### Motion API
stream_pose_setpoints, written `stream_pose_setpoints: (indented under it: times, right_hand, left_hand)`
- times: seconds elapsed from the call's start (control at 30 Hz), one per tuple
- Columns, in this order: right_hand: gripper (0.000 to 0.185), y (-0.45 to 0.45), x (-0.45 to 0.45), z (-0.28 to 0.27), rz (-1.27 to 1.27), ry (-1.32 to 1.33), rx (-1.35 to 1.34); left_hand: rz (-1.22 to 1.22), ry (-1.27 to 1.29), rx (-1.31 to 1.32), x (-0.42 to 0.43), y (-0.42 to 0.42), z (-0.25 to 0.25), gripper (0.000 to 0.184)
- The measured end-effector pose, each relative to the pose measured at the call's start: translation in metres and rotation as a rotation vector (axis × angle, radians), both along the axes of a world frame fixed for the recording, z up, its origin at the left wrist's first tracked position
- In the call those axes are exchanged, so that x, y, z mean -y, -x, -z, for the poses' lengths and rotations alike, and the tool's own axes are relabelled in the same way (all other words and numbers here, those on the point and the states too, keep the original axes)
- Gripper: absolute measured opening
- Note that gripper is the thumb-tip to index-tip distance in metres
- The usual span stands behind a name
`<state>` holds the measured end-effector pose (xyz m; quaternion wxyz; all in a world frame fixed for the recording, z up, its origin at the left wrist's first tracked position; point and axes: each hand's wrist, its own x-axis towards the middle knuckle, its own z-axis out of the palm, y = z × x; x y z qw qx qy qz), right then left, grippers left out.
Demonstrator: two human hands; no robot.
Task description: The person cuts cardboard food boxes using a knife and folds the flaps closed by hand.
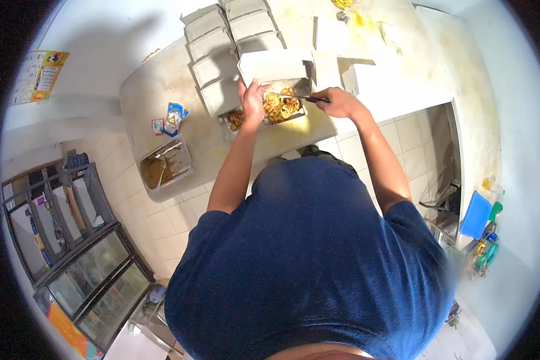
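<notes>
A white takeout box (275, 63) stands on the counter with its lid raised, holding golden-brown food pieces (282, 107). My left hand (252, 105) is at the box's left side, fingers extended and apart; whether it presses on the box I cannot tell. In my right hand (340, 103) is a dark-handled utensil (315, 99), its far end reaching over the food; the tip's shape is unclear. Left of my left wrist, another box holds similar brown food (234, 119), partly hidden by my arm.
Several open white boxes (217, 66) stand in rows behind. On the counter (213, 153), a metal tray (180, 171) of brown sauce with a utensil sits at the left front, near a blue-and-white packet (174, 119). White box parts (366, 81) lie right. A glass-fronted rack (87, 276) stands lower left.
</notes>
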<state>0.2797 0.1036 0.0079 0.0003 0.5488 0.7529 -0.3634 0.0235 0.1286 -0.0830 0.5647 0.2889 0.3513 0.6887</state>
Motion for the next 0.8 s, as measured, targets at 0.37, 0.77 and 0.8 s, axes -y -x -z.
stream_pose_setpoints:
  times: [0.37, 0.77, 0.8]
  right_hand:
    - [0.040, -0.010, -0.004, 0.000, 0.043, -0.022, -0.039]
    - [0.041, -0.017, 0.007, -0.029, -0.058, 0.042, -0.020]
    - [0.040, -0.023, 0.009, -0.025, -0.018, 0.026, -0.036]
  left_hand:
    - [0.008, -0.005, 0.008, 0.000, 0.000, 0.000, 0.035]
    - [0.025, -0.029, 0.040, 0.000, 0.000, -0.004, 0.034]
    - [0.017, -0.026, 0.033, 0.001, -0.001, -0.005, 0.034]
